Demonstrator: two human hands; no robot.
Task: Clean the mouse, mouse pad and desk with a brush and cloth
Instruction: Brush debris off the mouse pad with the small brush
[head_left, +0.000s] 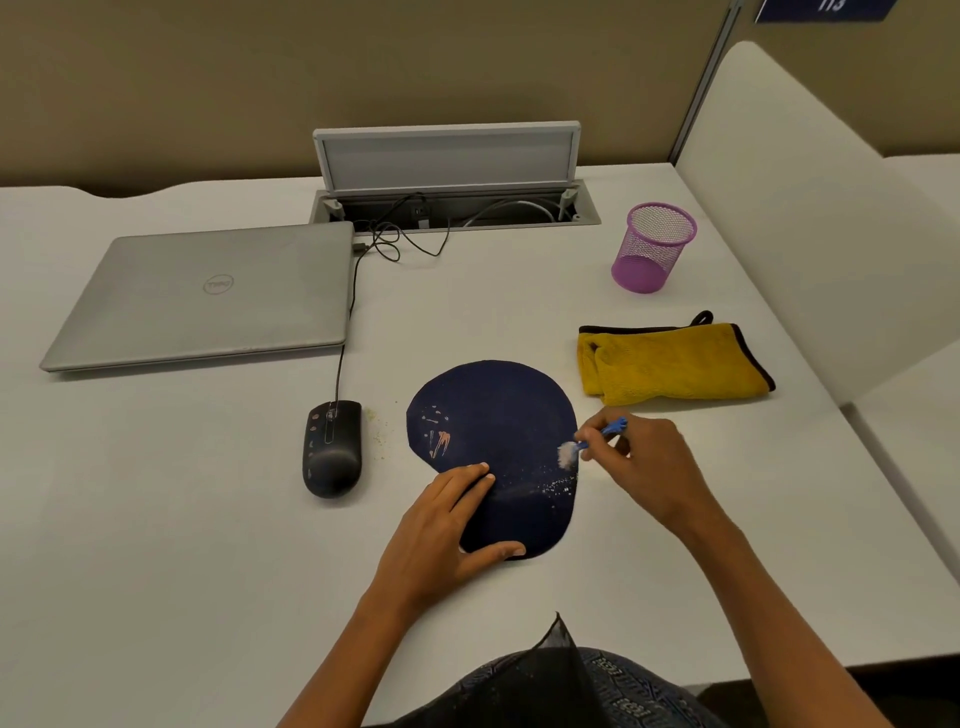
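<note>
Your dark patterned garment (561, 686) filled the bottom centre of the frame. Just above it, your left hand (447, 525) lay flat with fingers straight, pressing the lower left edge of the dark blue mouse pad (498, 431) onto the white desk (156, 519). Your right hand (644, 457) pinched a small blue brush (597, 436), its white bristles touching the pad's right edge near pale crumbs. The black wired mouse (332, 449) sat left of the pad, the folded yellow cloth (670, 364) at its upper right.
</note>
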